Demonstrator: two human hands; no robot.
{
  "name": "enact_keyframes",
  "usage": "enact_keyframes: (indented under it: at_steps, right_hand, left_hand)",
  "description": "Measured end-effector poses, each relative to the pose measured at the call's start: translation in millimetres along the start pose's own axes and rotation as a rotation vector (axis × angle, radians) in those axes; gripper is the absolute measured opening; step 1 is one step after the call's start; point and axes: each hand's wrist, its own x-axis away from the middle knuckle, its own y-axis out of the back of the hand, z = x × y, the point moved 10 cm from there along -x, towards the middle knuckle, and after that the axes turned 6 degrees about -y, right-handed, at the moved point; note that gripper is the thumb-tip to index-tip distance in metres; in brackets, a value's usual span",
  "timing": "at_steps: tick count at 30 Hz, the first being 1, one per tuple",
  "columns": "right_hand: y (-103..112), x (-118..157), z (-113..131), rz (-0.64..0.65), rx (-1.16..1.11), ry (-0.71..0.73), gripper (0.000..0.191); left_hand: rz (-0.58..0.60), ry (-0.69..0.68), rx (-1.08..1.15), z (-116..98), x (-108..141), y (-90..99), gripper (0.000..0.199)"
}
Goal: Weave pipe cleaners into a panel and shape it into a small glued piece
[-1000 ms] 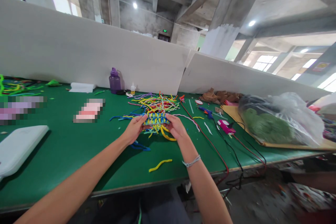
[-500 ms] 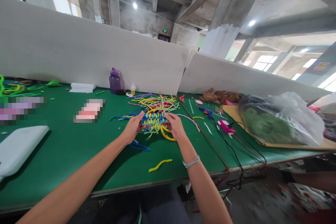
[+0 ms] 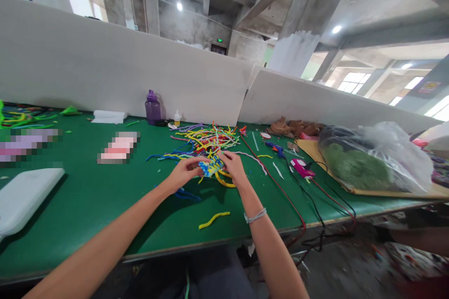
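Between my hands is a small woven piece of blue, yellow and white pipe cleaners (image 3: 209,167), tilted, raised over the table. My right hand (image 3: 233,166) is closed on its right end, thumb on top. My left hand (image 3: 184,174) is at its left end, fingers bent round the edge; the fingertips are partly hidden. Just behind lies a loose pile of coloured pipe cleaners (image 3: 210,138), mostly yellow, red and purple. Blue pipe cleaners (image 3: 187,195) lie under my left hand, and a single yellow pipe cleaner (image 3: 213,219) rests nearer the table's front edge.
On the green table (image 3: 105,205) stand a purple bottle (image 3: 153,108) and a small dropper bottle (image 3: 177,118). To the right lie a blue glue gun (image 3: 275,148), a magenta device (image 3: 300,168) with cables, and a plastic bag (image 3: 379,159) of green material. A white case (image 3: 30,196) sits at left.
The woven piece has been turned from lying level, face toward me, to a slanted, end-on position. My left hand has shifted slightly right and its grip has changed.
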Motion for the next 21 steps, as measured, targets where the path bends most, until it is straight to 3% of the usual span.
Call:
enact_keyframes:
  at_steps: [7, 13, 16, 21]
  right_hand:
    - [-13.2, 5.3, 12.8, 0.043, 0.267, 0.184, 0.027]
    - [-19.1, 15.0, 31.9, 0.015, 0.35, 0.328, 0.02]
    - [-19.2, 14.4, 30.5, 0.027, 0.259, 0.296, 0.025]
    - [-26.4, 10.4, 13.6, 0.177, -0.027, 0.059, 0.042]
  left_hand:
    - [0.08, -0.124, -0.138, -7.1, -1.7, -5.6, 0.017]
    - [0.107, -0.009, -0.13, 12.8, 0.2, -10.5, 0.02]
    - [0.077, 0.047, -0.136, 19.1, 0.7, -9.0, 0.025]
    - [-0.056, 0.007, -0.059, 7.7, -1.4, 2.3, 0.027]
